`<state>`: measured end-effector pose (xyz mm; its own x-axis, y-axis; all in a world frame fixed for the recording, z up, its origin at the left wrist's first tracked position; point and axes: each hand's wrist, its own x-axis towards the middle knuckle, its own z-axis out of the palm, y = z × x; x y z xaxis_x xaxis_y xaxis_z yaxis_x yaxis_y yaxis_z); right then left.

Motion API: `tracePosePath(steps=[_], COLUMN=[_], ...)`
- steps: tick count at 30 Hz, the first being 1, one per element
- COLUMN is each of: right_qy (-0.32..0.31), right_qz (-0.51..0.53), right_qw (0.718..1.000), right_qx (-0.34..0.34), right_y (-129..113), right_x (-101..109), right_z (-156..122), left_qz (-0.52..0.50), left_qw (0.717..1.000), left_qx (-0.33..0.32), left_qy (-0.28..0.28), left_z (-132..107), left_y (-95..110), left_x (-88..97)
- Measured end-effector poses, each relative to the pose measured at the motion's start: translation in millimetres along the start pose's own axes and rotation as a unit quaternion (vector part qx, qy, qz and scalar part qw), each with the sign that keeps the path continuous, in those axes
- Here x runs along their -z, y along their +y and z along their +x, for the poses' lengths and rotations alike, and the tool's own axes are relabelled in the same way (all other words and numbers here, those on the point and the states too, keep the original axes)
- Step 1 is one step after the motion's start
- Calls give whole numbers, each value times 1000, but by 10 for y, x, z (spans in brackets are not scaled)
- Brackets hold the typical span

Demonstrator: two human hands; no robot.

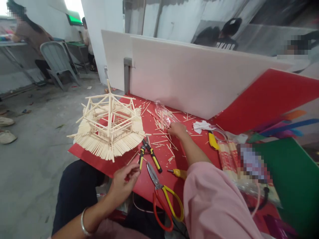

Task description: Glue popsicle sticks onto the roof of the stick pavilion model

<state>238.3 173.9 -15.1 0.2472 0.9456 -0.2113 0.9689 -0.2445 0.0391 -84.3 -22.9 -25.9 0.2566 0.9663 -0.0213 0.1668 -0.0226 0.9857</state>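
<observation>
My right hand (178, 129) reaches to the heap of loose wooden sticks (161, 122) beside a clear plastic bag (166, 113). Its fingers are bent down and closed at the sticks; what they hold is hidden. Loosely curled, my left hand (126, 182) hovers at the table's near edge by the handles of the yellow-and-black pliers (155, 159). Its fingertips come together, and anything between them is too small to make out. At the left stands a many-sided model (109, 124) built of pale sticks, with a flared, fringed lower roof and an open frame on top.
Scissors (159, 189) with red and yellow handles lie on the red table (142, 189), near a yellow glue gun (178, 173). Packs of sticks (228, 156) and a green board (279, 176) are at right. White panels (174, 73) stand behind. Other people sit farther off.
</observation>
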Motion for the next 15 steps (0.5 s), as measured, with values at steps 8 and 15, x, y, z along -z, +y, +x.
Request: tracePosePath(steps=[8, 15], right_qy=[25, 32], right_qz=[128, 276], right_qw=[990, 958], right_qx=[-52, 71], right_y=[402, 449], right_x=[245, 377], right_z=[-261, -1351], left_qz=[-27, -267], left_qw=[993, 963], left_qx=[-47, 17], left_qy=[-101, -29], left_z=[148, 493], left_y=[275, 600], left_x=[-352, -616])
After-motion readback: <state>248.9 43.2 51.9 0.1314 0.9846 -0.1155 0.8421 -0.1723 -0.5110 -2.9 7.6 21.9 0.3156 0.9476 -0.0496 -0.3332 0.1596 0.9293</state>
